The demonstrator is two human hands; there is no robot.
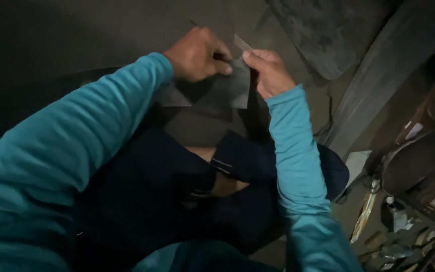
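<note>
My left hand pinches the top edge of a dark flat sheet, fingers closed on it. My right hand grips the same sheet at its upper right corner, where a thin grey strip sticks up between the fingers. Both arms wear teal sleeves. The sheet hangs over my lap, above dark trousers. What the strip is cannot be told in the dim light.
A large dark rubber-like slab lies on the floor beyond my hands. A long grey board slants at the right. A round dark pan and several small cluttered items sit at the lower right.
</note>
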